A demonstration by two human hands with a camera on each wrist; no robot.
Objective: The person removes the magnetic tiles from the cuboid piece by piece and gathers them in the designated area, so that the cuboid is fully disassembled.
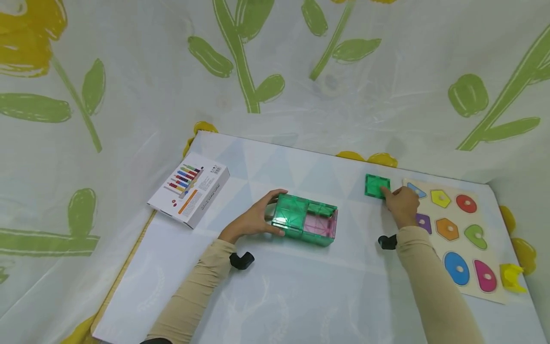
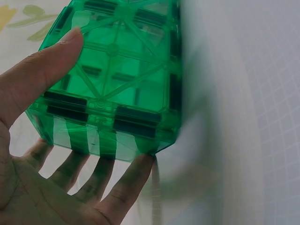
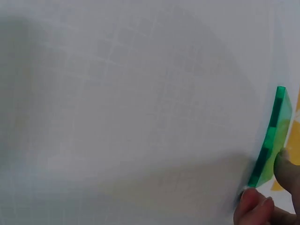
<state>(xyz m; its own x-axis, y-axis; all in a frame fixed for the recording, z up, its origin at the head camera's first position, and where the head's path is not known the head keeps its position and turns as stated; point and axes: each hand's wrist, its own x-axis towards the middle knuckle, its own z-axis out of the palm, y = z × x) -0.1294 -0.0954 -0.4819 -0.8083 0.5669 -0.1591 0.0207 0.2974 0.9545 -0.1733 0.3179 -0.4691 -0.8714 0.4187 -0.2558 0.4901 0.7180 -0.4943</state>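
A long box of see-through green magnetic tiles (image 1: 290, 213) sits mid-table. Its top is covered on the left half; the right half is uncovered and shows pink tile (image 1: 317, 223) inside and at the right end. My left hand (image 1: 254, 217) grips the box's left end, thumb along one side and fingers spread round the other. In the left wrist view, the fingertips reach the edge of the green box (image 2: 117, 70). Further right, my right hand (image 1: 403, 205) pinches the near corner of a green square magnetic tile (image 1: 376, 185). The right wrist view has the thumb on this tile's (image 3: 272, 140) face, fingers curled below.
A shape puzzle board (image 1: 457, 215) with knobbed pieces lies under and beyond the right wrist. Beside it is a small yellow object (image 1: 512, 278). A box picturing a bead abacus (image 1: 189, 188) lies at the table's left. A flower-patterned curtain (image 1: 301, 95) hangs behind the table.
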